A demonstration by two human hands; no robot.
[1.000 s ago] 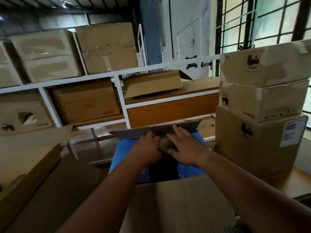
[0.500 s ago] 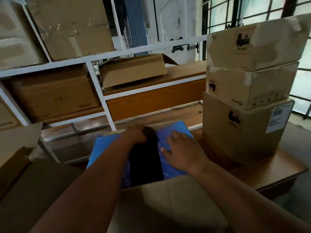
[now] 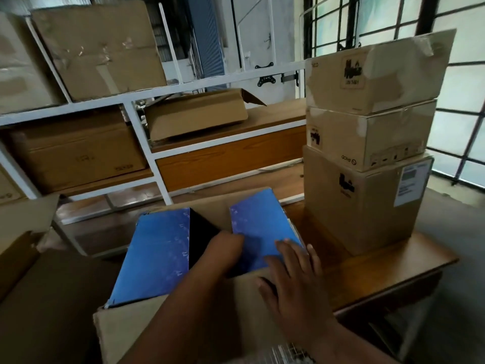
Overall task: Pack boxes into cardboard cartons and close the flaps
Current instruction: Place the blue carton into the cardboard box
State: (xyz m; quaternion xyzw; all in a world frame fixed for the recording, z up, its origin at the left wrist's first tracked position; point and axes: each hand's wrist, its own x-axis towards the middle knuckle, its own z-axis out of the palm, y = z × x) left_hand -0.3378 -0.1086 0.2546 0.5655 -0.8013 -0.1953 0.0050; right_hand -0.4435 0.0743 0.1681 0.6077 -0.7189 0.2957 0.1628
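A: Which step is in hand?

B: Closing, by judgement. The carton (image 3: 168,334) sits at the near bench (image 3: 388,271) edge with two blue panels (image 3: 154,253) lying over its top, a dark gap between them. Whether these are packed boxes or inner flaps cannot be told.

A: State of each grip?

B: Right hand (image 3: 291,279) lies flat, fingers straight, on the right panel. Left hand (image 3: 225,248) reaches into the gap; its fingers are hidden, so cannot tell.

A: Next move?

B: Probably withdraw the left hand, then fold down the near cardboard flap.

A: Change from a second ago?

B: The far grey flap both hands pressed then is now down
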